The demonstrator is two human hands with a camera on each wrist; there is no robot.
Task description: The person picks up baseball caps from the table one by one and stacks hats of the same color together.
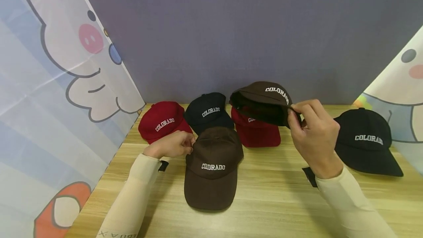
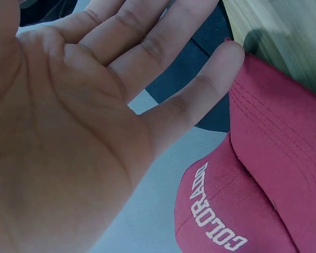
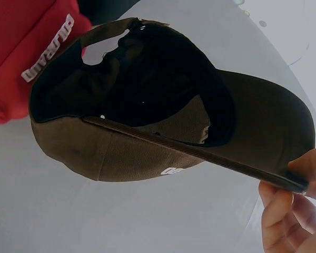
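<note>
My right hand (image 1: pixel 315 135) pinches the edge of the brim of a brown baseball cap (image 1: pixel 264 93), thumb against fingers. That cap is tilted in the air, its dark inside showing in the right wrist view, and it overlaps a red cap (image 1: pixel 261 139) behind it. A second brown cap (image 1: pixel 211 157) lies on the table with its brim toward me and white COLORADO lettering up. At its left side, my left hand (image 1: pixel 173 144) pinches the crown's edge between thumb and index finger. Its other fingers spread loosely in the left wrist view, beside another red cap (image 2: pixel 210 216).
Along the back lie the left red cap (image 1: pixel 162 120) and a dark navy cap (image 1: pixel 209 111). A black cap (image 1: pixel 363 139) sits at the right. The wooden table (image 1: pixel 264 201) ends at a grey panel (image 1: pixel 231 28), with cartoon-print cloth (image 1: pixel 33 102) on both sides.
</note>
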